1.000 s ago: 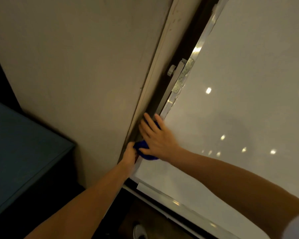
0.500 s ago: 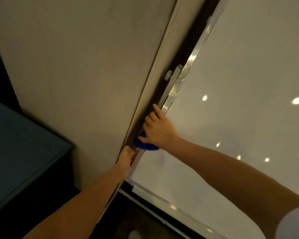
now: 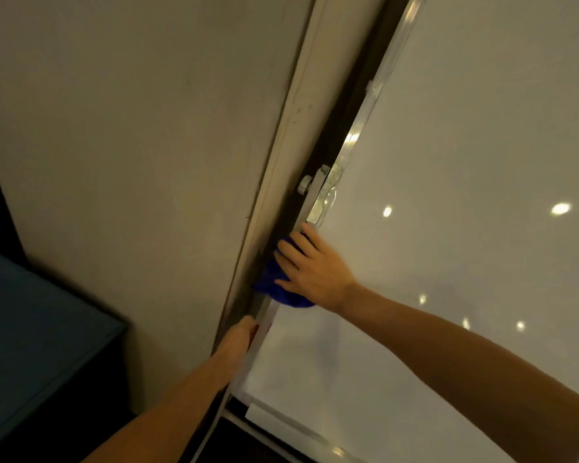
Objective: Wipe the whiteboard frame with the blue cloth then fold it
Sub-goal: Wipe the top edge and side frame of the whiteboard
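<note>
**Blue cloth pressed to the whiteboard's left frame edge**

The crumpled, deep-blue cloth sits bunched against the silvery metal frame running along the left side of the glossy white whiteboard, partly wrapped over the edge into the dark gap beside it. The right hand lies flat over the cloth, fingers spread and pointing up along the frame, pinning the fabric against the metal. Just above the fingertips, a pale bracket with a small round knob is fixed to the frame.

Lower down, the left hand is at the same frame edge, its fingers tucked behind the rail; how tightly it grips cannot be told. To the left of the gap stands a beige wall with a pale vertical trim strip. A dark teal cabinet top fills the lower left corner.
</note>
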`<control>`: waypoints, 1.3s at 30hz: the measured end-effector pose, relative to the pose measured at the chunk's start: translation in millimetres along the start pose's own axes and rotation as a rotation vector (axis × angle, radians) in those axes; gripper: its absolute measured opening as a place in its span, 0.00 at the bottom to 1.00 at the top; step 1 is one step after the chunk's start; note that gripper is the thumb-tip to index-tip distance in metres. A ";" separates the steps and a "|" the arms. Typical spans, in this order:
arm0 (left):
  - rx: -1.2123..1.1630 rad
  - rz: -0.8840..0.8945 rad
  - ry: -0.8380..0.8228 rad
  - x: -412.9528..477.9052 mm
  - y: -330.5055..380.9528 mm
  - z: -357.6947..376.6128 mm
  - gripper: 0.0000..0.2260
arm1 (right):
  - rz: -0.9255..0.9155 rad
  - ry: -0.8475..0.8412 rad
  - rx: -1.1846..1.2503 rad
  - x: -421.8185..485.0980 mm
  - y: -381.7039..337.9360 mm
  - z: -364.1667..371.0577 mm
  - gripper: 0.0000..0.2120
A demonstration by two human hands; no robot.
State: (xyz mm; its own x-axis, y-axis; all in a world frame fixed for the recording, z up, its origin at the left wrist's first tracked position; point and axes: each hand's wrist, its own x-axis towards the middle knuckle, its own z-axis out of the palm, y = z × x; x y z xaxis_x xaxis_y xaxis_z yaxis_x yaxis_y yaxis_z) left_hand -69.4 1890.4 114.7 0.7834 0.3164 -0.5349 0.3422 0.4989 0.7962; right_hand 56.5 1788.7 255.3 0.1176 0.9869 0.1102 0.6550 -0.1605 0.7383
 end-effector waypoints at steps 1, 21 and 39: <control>0.103 0.014 -0.022 1.6 6.7 3.3 0.14 | 0.052 0.067 -0.016 -4.6 18.3 -0.9 0.23; 0.831 1.108 0.321 -30.6 206.3 134.3 0.35 | 1.016 0.463 0.355 96.9 257.0 -70.1 0.28; 0.798 0.997 0.325 6.0 282.0 185.2 0.31 | -0.016 0.049 -0.150 50.9 292.5 -38.5 0.29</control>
State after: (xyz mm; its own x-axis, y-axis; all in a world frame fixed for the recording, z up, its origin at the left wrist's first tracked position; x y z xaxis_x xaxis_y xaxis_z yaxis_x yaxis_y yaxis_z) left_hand 127.9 1883.5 388.4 0.7548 0.5030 0.4210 -0.0079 -0.6348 0.7726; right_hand 225.4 1792.5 502.5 0.0687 0.9895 0.1271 0.5375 -0.1440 0.8308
